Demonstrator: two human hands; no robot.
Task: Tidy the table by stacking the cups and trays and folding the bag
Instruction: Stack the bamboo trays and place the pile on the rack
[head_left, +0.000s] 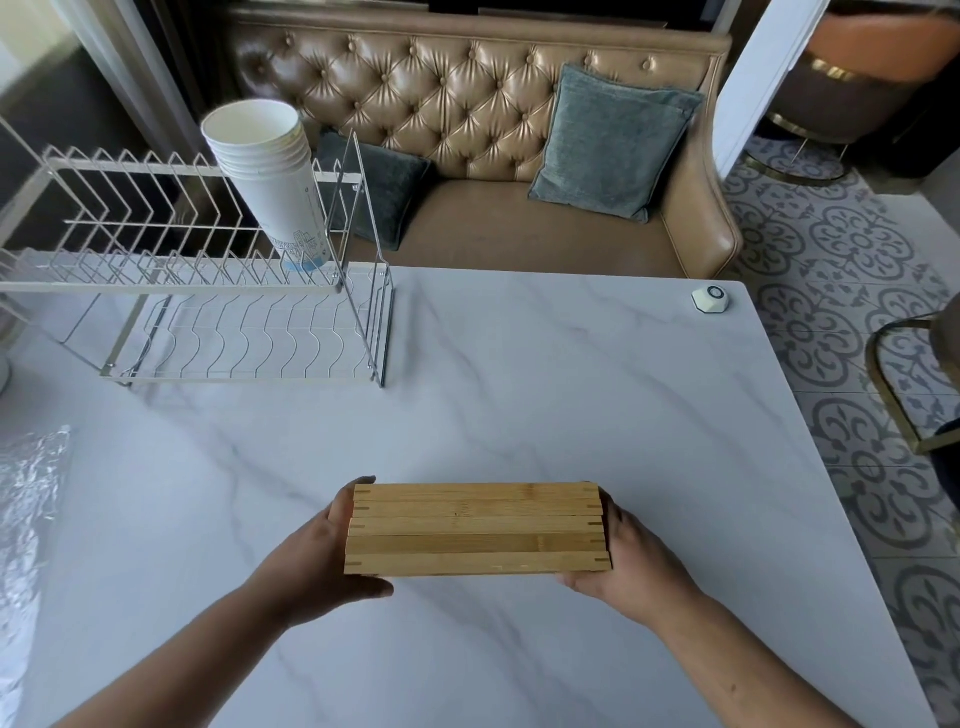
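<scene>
White marble-look table, grey veins. A wire rack stands on the far left part, feet on the top. There is a small white puck at the far right corner, well apart from the rack. A crinkled clear bag lies at the left edge. Front centre: tray stack — resting or lifted, cannot tell.

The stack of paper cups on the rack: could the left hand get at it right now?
Probably not yet: the left hand grips the wooden trays with the right hand. Freed, nothing seems to block the cups.
</scene>
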